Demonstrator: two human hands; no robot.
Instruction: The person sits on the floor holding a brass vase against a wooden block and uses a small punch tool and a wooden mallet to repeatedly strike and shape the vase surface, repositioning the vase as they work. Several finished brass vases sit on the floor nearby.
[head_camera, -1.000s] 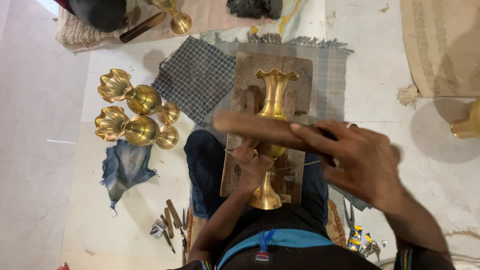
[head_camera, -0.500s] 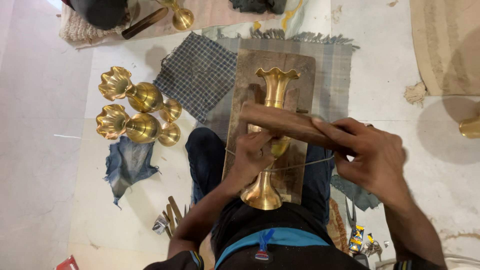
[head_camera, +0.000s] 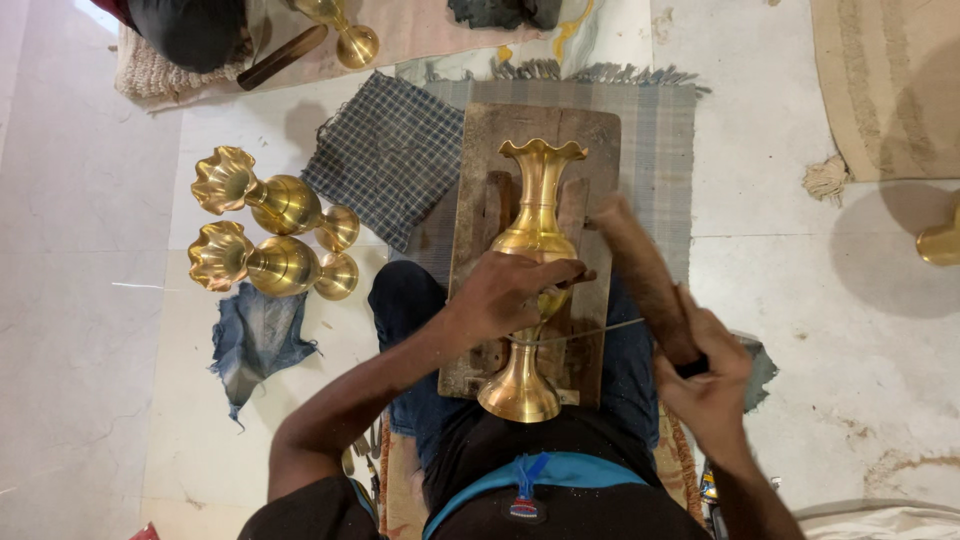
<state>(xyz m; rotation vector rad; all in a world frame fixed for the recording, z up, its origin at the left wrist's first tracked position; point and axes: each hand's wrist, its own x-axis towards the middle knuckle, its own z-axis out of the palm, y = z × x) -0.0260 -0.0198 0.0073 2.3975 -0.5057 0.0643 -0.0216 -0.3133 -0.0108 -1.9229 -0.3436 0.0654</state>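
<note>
A brass vase (head_camera: 534, 215) with a scalloped mouth lies on a worn wooden board (head_camera: 480, 150) across my lap. My left hand (head_camera: 510, 290) presses on the vase's belly and grips a thin metal rod (head_camera: 590, 331) laid across its narrow stem. My right hand (head_camera: 705, 375) is raised to the right of the board, shut on the lower end of a brown wooden mallet (head_camera: 640, 270), which slants up towards the vase. The mallet is blurred.
Two more brass vases (head_camera: 265, 200) (head_camera: 262, 262) lie on the floor at the left, beside a checked cloth (head_camera: 385, 155) and a denim scrap (head_camera: 255, 340). Another brass vase (head_camera: 345, 35) lies at the top on a mat, and a woven rug (head_camera: 885, 80) is at the right.
The mallet has swung from lying across the vase to a raised, slanted position at the right. My right hand pulled back to the right. My left hand stayed on the vase.
</note>
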